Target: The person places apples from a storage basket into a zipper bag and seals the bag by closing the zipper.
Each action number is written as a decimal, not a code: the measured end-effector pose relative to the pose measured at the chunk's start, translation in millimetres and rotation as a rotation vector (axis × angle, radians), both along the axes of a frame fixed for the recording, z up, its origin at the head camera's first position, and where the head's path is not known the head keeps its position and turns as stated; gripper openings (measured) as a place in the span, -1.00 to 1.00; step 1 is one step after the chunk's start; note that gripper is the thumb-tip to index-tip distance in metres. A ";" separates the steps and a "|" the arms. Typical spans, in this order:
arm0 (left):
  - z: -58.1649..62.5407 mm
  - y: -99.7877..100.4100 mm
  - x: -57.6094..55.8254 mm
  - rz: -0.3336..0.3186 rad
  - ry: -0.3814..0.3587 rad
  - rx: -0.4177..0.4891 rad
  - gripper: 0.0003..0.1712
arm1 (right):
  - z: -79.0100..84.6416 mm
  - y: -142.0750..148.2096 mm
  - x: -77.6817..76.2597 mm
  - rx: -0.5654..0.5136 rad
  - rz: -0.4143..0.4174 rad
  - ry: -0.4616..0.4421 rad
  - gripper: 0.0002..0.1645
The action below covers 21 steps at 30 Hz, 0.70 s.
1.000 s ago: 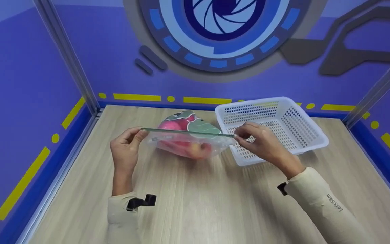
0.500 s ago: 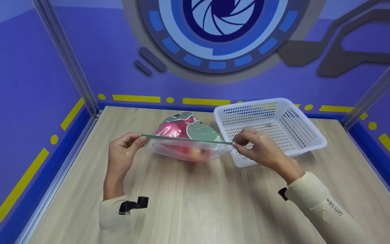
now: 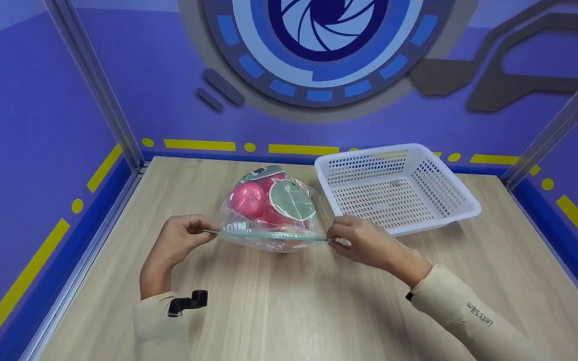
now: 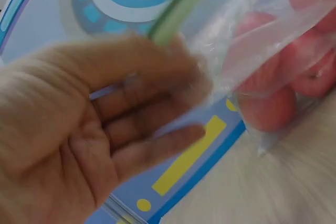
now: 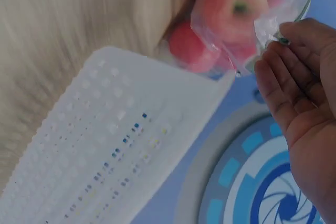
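A clear zip bag (image 3: pixel 289 198) with a green zip edge and leaf-shaped print stands on the wooden table, with several red apples (image 3: pixel 247 199) inside it. My left hand (image 3: pixel 178 239) pinches the left end of the green edge between thumb and fingers. At the other end, my right hand (image 3: pixel 364 243) pinches the corner of the same edge. Between them the edge runs nearly straight. In the left wrist view, the apples (image 4: pixel 268 103) show blurred through the plastic; in the right wrist view, an apple (image 5: pixel 231 9) with its stem hollow shows inside the bag.
Right of the bag stands a white perforated plastic basket (image 3: pixel 449 210), just behind my right hand. Purple printed wall panels (image 3: pixel 168 90) enclose the table (image 3: pixel 279 311) at the back and sides, with metal posts at the corners.
Both hands have lowered the bag's green edge toward the near side of the table and drawn slightly closer together. More of the apples shows behind the edge. The basket stays in place.
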<state>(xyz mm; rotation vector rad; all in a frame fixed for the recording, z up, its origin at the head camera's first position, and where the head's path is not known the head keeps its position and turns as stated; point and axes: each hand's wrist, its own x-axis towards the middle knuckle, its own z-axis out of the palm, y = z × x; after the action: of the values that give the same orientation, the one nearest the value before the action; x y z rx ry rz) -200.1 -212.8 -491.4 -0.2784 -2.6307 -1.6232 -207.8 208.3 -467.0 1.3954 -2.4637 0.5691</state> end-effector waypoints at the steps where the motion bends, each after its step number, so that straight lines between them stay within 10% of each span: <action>1: -2.8 1.1 -1.6 0.017 -0.018 -0.030 -0.80 | -3.6 -2.8 1.5 0.021 0.001 0.025 -0.81; 11: -6.3 5.1 -2.2 -0.051 -0.119 -0.179 -0.78 | -25.8 -15.9 5.8 0.144 -0.001 0.022 -0.82; 17: 35.1 18.4 -2.4 -0.085 -0.231 -0.284 -0.63 | -7.0 -14.6 -3.4 0.116 -0.010 -0.153 -0.95; 21: 72.6 41.6 -16.2 -0.046 -0.102 -0.361 -0.47 | 16.1 -12.2 -16.3 0.022 -0.069 -0.193 -0.92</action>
<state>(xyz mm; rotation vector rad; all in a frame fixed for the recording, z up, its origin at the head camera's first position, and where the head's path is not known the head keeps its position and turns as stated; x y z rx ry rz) -216.3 -171.2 -418.8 -0.2750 -3.0074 -1.1919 -224.1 196.1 -450.9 1.3130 -2.6638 0.6928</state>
